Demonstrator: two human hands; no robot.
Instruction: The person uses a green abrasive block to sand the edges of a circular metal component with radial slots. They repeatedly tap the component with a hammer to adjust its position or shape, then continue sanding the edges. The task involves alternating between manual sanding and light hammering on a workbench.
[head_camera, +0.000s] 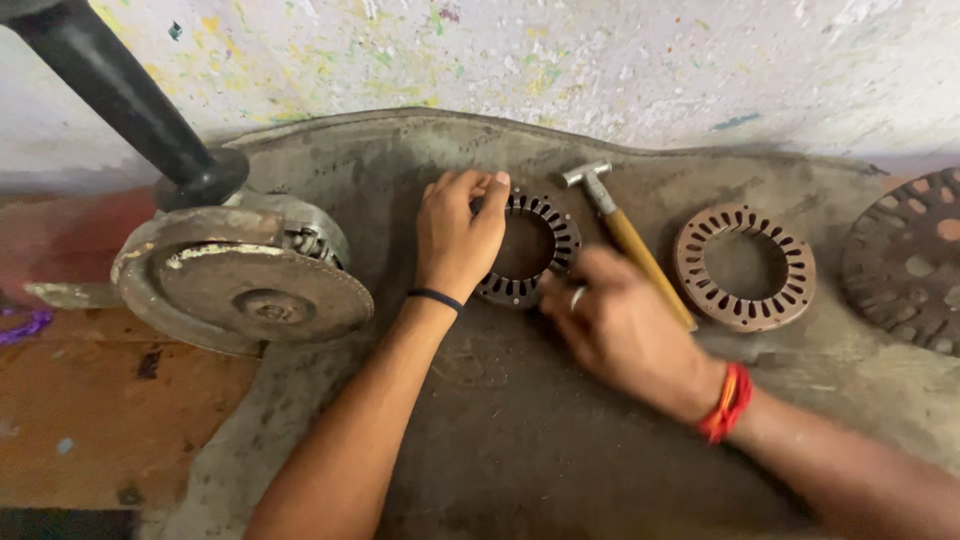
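Observation:
A dark slotted metal ring (545, 232) lies flat on a grey mat (520, 430). My left hand (458, 238) rests on the ring's left side, fingers curled over its rim. My right hand (620, 325), blurred, sits at the ring's lower right edge and wears a finger ring and a red wrist thread. A small hammer (625, 235) with a wooden handle lies just right of the ring, its handle partly under my right hand; whether the hand grips it is unclear.
An angle grinder (240, 275) with a worn disc and black handle lies at the left. A rusty slotted ring (745, 267) lies to the right, a larger dark slotted disc (905, 260) at the far right. A paint-flecked wall runs behind.

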